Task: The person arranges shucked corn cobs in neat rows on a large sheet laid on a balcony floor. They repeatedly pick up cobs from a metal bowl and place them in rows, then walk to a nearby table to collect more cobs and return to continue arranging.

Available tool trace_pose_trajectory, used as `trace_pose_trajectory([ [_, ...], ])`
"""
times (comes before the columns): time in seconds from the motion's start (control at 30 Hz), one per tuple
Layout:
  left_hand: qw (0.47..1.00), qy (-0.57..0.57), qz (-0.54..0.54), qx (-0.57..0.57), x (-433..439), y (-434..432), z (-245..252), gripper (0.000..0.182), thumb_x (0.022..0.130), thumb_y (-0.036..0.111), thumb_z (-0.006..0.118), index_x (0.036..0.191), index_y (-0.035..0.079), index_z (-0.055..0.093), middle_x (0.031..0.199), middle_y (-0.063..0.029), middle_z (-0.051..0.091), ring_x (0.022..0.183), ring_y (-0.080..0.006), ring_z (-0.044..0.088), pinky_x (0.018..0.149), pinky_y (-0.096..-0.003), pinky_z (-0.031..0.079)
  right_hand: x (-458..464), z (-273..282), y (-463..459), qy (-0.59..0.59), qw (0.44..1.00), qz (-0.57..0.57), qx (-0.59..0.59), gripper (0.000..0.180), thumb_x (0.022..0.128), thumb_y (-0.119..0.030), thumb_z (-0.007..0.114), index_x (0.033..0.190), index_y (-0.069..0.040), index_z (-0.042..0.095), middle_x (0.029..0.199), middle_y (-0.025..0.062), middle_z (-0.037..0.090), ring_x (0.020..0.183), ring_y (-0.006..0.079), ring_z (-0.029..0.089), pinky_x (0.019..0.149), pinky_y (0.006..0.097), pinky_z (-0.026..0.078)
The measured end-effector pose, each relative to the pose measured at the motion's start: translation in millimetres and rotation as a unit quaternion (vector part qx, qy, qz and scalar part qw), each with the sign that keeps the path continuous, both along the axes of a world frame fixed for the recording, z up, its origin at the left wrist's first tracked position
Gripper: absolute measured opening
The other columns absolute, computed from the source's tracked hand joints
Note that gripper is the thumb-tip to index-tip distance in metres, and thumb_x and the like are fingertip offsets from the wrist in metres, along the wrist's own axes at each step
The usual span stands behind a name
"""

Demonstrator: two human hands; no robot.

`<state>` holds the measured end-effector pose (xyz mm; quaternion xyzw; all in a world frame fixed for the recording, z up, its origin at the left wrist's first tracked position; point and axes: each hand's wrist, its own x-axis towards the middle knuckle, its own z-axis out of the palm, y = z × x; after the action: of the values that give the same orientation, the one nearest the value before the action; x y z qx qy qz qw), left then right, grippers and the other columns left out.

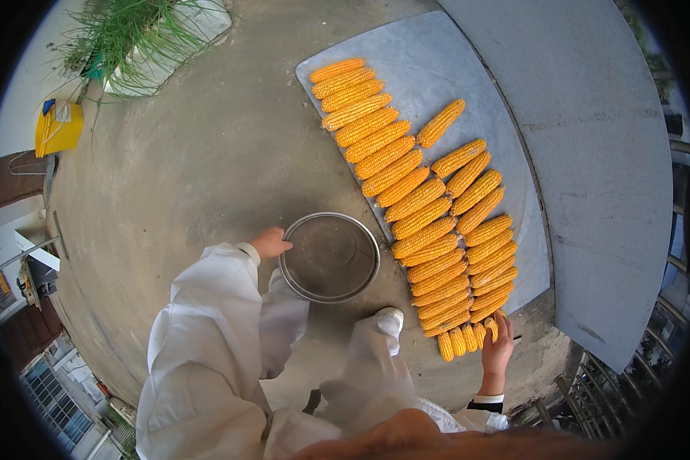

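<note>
At the lower left, my left hand [271,243] grips the rim of a round metal sieve [333,299], which has a fine mesh inside its ring. The sieve is held level above the concrete floor, and nothing lies in it. On the right, my right hand [498,346] has its fingers around a small corn cob [490,328] at the near end of the layout. Beside that cob stands a short row of smaller cobs [457,340]. Two long rows of yellow corn cobs [405,215] run away from me, with their husks removed.
The cobs rest on a grey slab [402,43], with a wider grey ledge [592,144] behind it and metal railings [601,397] beyond. Farther left are a planter of green stalks [144,46] and a yellow bucket [63,129]. My white shoe [390,322] is close to the slab.
</note>
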<state>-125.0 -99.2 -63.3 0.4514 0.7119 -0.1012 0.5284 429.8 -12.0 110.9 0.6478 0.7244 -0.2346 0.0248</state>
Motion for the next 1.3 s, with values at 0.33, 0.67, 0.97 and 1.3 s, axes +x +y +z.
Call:
trace_pose_trajectory([
  [0.33, 0.73, -0.155, 0.665, -0.033, -53.8, -179.1, 227.6, 0.031, 0.082, 0.013, 0.059, 0.109, -0.002, 0.056, 0.094, -0.0126, 0.064, 0.084, -0.0256, 0.063, 0.075, -0.0399, 0.055, -23.0, 237.6, -77.4, -0.068, 0.975, 0.065, -0.2, 0.048, 0.069, -0.006, 0.066, 0.116, -0.005, 0.057, 0.123, 0.0172, 0.049, 0.111, 0.0357, 0.05, 0.092, 0.039, 0.044],
  [0.67, 0.28, -0.167, 0.945, 0.02, -13.0, -439.8, 496.1, 0.017, 0.088, 0.011, 0.047, 0.097, -0.001, 0.054, 0.084, -0.013, 0.063, 0.076, -0.026, 0.065, 0.066, -0.0359, 0.053, -145.3, 366.1, -6.4, 0.0, 0.982, 0.108, -0.156, 0.042, 0.067, -0.02, 0.065, 0.105, -0.003, 0.064, 0.101, 0.0182, 0.065, 0.095, 0.0303, 0.063, 0.082, 0.0379, 0.049],
  [0.97, 0.195, -0.197, 0.94, 0.201, -86.4, -549.3, 613.7, 0.022, 0.084, 0.006, 0.048, 0.099, -0.009, 0.053, 0.089, -0.0192, 0.062, 0.074, -0.0285, 0.066, 0.061, -0.0319, 0.057, -636.6, 485.6, -167.3, 0.19, 0.725, 0.661, -0.023, 0.045, 0.072, -0.013, 0.062, 0.116, -0.008, 0.057, 0.121, 0.0147, 0.054, 0.109, 0.0341, 0.052, 0.091, 0.0399, 0.044],
  [1.3, 0.254, -0.341, 0.849, 0.313, -315.8, -545.6, 675.7, 0.045, 0.089, 0.025, 0.052, 0.119, -0.007, 0.044, 0.112, -0.0196, 0.055, 0.09, -0.0303, 0.064, 0.072, -0.0392, 0.055, -867.5, 533.9, -422.3, 0.086, 0.603, 0.792, 0.046, 0.026, 0.064, -0.03, 0.077, 0.084, -0.014, 0.071, 0.123, 0.0061, 0.056, 0.129, 0.0302, 0.035, 0.103, 0.0451, 0.031],
])
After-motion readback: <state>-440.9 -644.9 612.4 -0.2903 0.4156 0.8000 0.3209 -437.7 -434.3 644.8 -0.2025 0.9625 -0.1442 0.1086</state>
